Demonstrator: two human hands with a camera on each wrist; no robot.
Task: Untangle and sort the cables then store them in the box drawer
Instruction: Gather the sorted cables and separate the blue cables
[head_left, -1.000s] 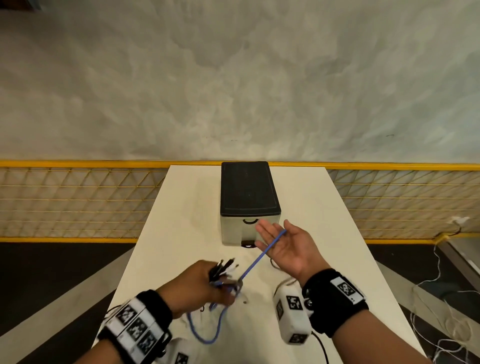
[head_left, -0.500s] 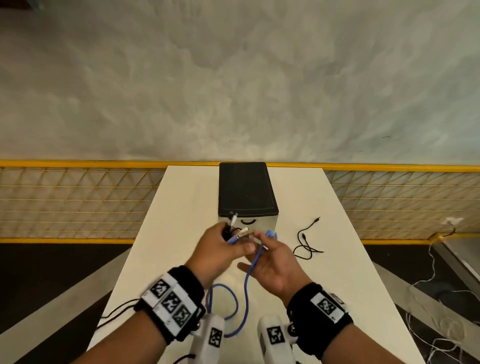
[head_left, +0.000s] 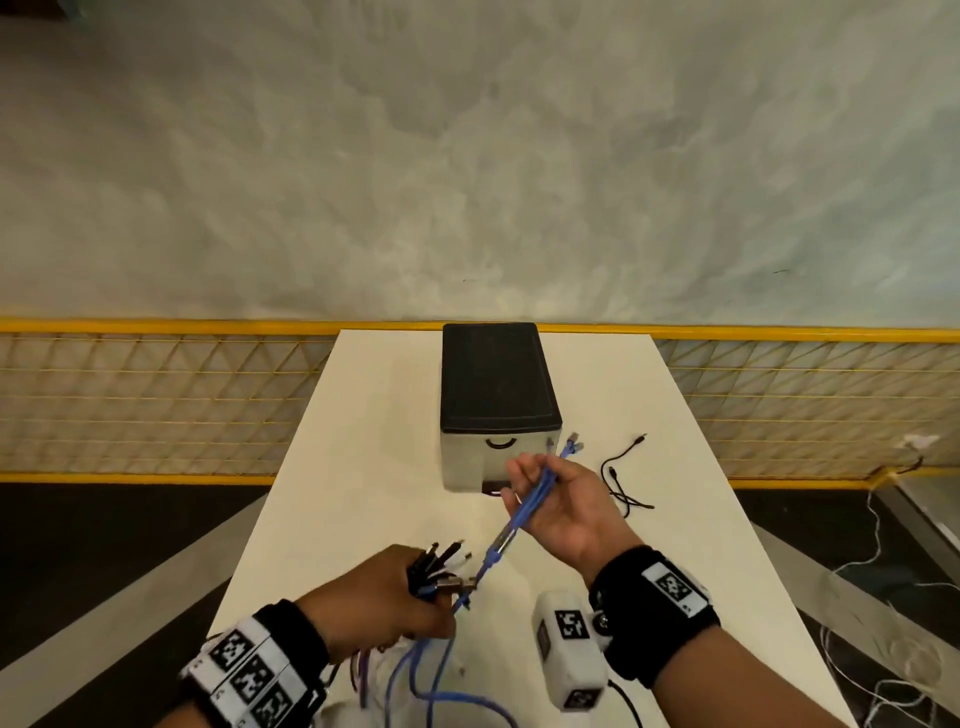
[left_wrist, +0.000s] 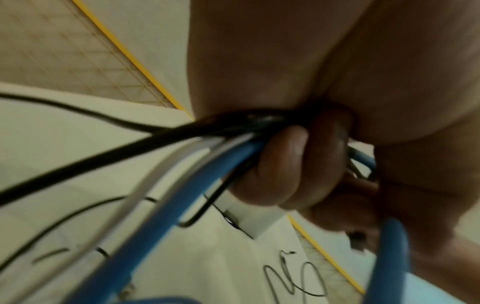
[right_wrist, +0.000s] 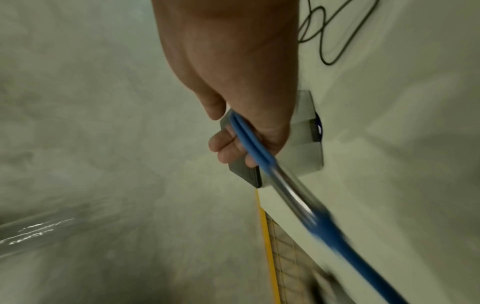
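White tabletop (head_left: 363, 467): blue cable strands (head_left: 530, 501) stretched between right hand (head_left: 563, 506), fingers curled around them, and left hand (head_left: 384, 597) gripping the mixed bundle of black, white and blue cables (head_left: 441, 569); separation apparently underway, next freeing them; black-lidded translucent drawer box (head_left: 498, 400) closed, contents unseen.

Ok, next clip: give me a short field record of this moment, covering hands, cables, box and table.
left hand: left hand grips a mixed bundle of black, white and blue cables, plug ends sticking up
right hand: right hand holds doubled blue cable strands, connectors past the fingertips
link: blue strands run from right hand down to left hand
box: grey drawer box with black lid, drawer shut
set aside: thin black cable lying loose on the white table, right of the box
stored: nothing visibly in the drawer yet
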